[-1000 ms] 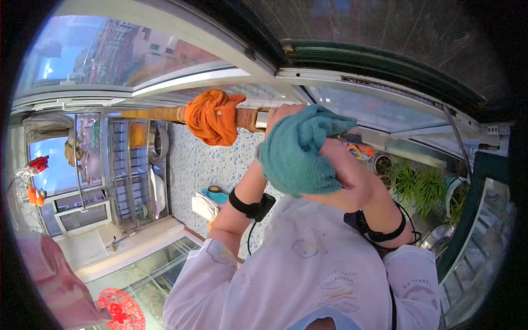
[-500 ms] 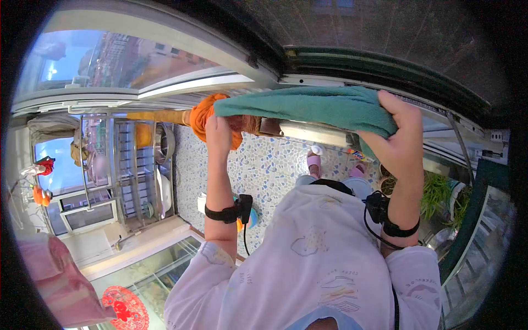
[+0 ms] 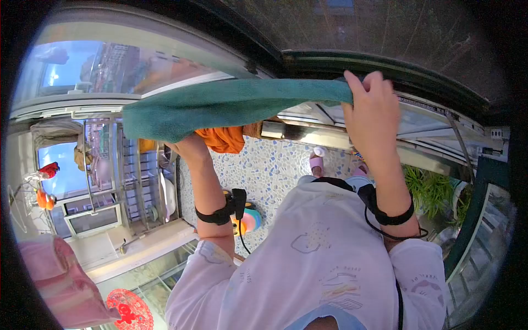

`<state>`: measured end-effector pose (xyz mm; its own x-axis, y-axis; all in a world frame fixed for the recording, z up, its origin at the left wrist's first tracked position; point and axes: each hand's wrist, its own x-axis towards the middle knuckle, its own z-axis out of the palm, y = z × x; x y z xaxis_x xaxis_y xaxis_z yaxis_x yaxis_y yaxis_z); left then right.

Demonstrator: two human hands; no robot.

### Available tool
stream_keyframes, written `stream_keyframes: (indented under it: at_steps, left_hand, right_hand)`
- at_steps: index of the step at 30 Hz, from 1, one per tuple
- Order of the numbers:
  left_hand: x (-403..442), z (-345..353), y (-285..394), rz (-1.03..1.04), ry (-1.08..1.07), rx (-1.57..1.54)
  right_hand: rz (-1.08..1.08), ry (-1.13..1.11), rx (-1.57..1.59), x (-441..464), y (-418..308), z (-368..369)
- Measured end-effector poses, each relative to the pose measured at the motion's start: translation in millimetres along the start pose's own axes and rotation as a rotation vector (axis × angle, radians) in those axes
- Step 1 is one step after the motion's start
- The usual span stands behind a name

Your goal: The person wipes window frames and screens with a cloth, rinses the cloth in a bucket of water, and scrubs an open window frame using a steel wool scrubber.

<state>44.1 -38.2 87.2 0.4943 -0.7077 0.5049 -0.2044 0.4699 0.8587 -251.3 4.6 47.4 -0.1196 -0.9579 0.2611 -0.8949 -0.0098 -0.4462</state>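
Note:
A teal cloth (image 3: 242,102) is stretched sideways between my two hands, in front of the window ledge. My left hand (image 3: 190,149) is under its wide left end, fingers partly hidden by the fabric and closed on it. At the cloth's narrow right end, my right hand (image 3: 373,102) pinches the edge between thumb and fingers. An orange cloth (image 3: 224,139) hangs on a horizontal brown and metallic bar (image 3: 297,133), partly covered by the teal cloth and beside my left hand.
Windows run along the top. A metal rack (image 3: 140,187) stands at the left, near a pink cloth (image 3: 60,286). Green plants (image 3: 426,190) grow at the right. Below lies a speckled floor (image 3: 269,165), with my slippered feet and a colourful round object (image 3: 250,220) on it.
The bunched teal cloth has been opened out and stretched. My left hand has moved left past the orange cloth, while my right hand has risen and shifted its grip to the cloth's end.

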Motion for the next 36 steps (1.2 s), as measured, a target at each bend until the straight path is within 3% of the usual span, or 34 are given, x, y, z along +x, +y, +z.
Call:
stream_keyframes:
  at_steps: [1, 3, 4, 6, 9, 13, 15, 17, 22, 28, 36]
  left_hand:
    - [3, 0, 2, 0.004, -0.001, 0.001]
    - [8, -2, 6, 0.016, -0.042, 0.244]
    - [10, -5, 6, 0.019, -0.045, 0.242]
    - [11, -16, -4, 0.081, -0.157, 0.376]
    - [10, -42, -36, 0.268, -0.257, 0.459]
    - [-2, -25, -26, 0.227, -0.262, 0.285]
    - [-3, -28, -26, 0.264, -0.302, 0.315]
    - [-3, -33, -27, 0.293, -0.344, 0.337]
    - [-1, -37, -36, 0.357, -0.451, 0.395]
    - [-9, -43, -46, 0.458, -0.571, 0.472]
    - [-21, -48, -49, 0.544, -0.658, 0.532]
  right_hand:
    - [0.0, 0.003, 0.003, 3, -6, -2]
    - [0.231, -0.343, 0.338, 12, -15, -5]
    - [0.233, -0.339, 0.34, 14, -14, 8]
    - [0.196, -0.153, 0.929, 12, -12, 48]
    - [0.171, -0.068, 1.051, 8, -37, 57]
    - [-0.051, -0.082, 1.235, 17, -60, 90]
    - [-0.018, -0.128, 1.227, 26, -72, 93]
    - [-0.082, 0.047, 1.139, 33, -80, 102]
    - [-0.192, 0.174, 1.11, 31, -88, 108]
    - [-0.074, 0.109, 0.664, 27, -79, 118]
    - [-0.045, 0.063, 0.659, 31, -73, 112]
